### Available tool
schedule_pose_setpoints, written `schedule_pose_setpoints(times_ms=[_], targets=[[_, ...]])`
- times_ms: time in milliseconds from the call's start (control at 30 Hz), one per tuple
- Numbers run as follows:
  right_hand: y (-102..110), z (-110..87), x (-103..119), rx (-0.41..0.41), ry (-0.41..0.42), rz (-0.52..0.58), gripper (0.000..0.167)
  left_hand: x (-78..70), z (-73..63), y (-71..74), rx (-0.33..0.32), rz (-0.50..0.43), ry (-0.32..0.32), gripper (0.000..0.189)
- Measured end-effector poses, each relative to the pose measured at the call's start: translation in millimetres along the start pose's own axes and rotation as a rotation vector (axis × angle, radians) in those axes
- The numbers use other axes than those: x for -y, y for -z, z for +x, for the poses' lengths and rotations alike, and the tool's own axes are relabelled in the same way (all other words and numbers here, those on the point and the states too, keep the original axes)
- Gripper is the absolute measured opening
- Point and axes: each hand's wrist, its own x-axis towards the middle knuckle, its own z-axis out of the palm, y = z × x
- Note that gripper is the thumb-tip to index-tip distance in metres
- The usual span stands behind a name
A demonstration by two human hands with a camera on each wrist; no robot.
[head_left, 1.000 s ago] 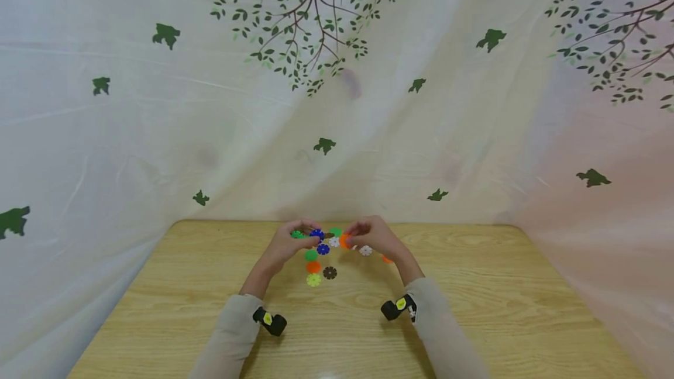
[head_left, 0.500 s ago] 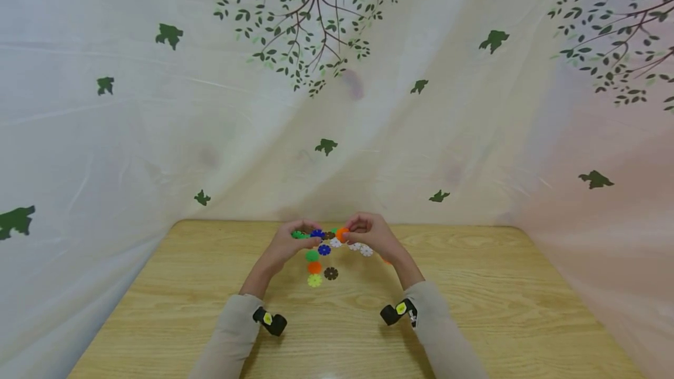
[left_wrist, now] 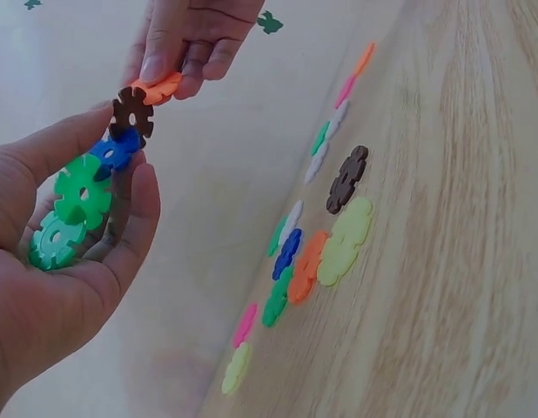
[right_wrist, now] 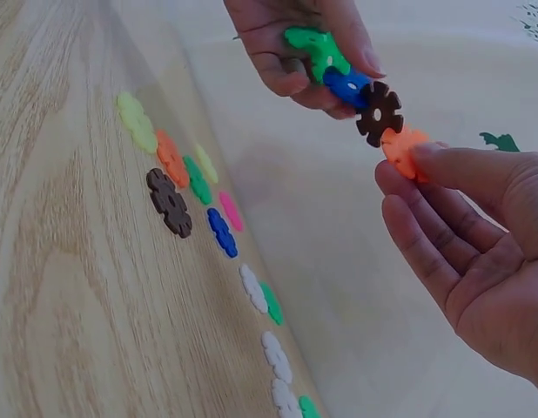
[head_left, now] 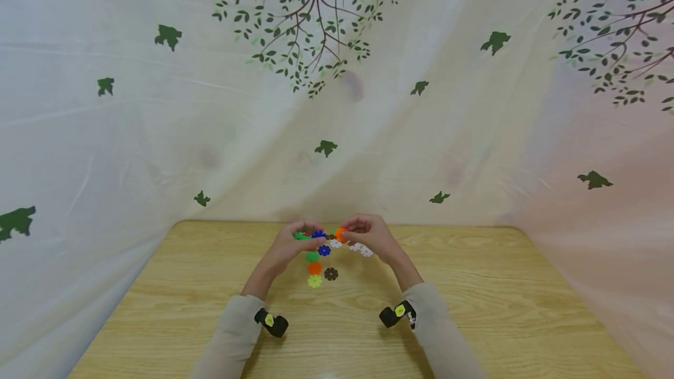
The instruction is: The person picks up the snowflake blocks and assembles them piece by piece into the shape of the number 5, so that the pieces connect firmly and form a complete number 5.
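My left hand (head_left: 286, 247) holds a short chain of interlocking snowflake discs. In the left wrist view it runs from a pale green disc (left_wrist: 57, 241) through a green disc (left_wrist: 83, 192) and a blue disc (left_wrist: 117, 154) to a brown disc (left_wrist: 132, 116). Between thumb and fingers, my right hand (head_left: 376, 237) pinches an orange disc (right_wrist: 403, 153). Its edge meets the brown disc's edge; whether the slots are engaged I cannot tell. Both hands are raised above the table, and the fingers partly cover the chain.
Loose discs lie on the wooden table (head_left: 326, 332) below the hands: yellow (head_left: 314, 281), orange (head_left: 314, 268), brown (head_left: 330, 274), blue (head_left: 323, 250), plus several white, green and pink ones. A pale curtain (head_left: 368, 180) with leaf prints hangs behind the table's far edge.
My right hand has brought the orange disc leftward and slightly up to the chain's brown end. The left hand has stayed almost in place, still holding the chain.
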Motion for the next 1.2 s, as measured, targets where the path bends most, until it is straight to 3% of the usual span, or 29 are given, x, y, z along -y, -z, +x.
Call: schedule_pose_setpoints(times_ms=[467, 800, 1200], targets=[[-8.8, 0.8, 3.6, -0.1, 0.0, 0.051, 0.025, 1.1, 1.7, -2.2, -0.077, 0.02, 0.061, 0.037], [-12.7, 0.5, 3.8, -0.13, 0.022, 0.06, 0.022, -3.4, 0.9, -3.9, -0.075, -0.059, 0.039, 0.04], [-12.4, 2.2, 3.9, -0.155, 0.012, 0.082, 0.021, -5.6, 2.8, -5.2, -0.098, 0.029, 0.003, 0.033]])
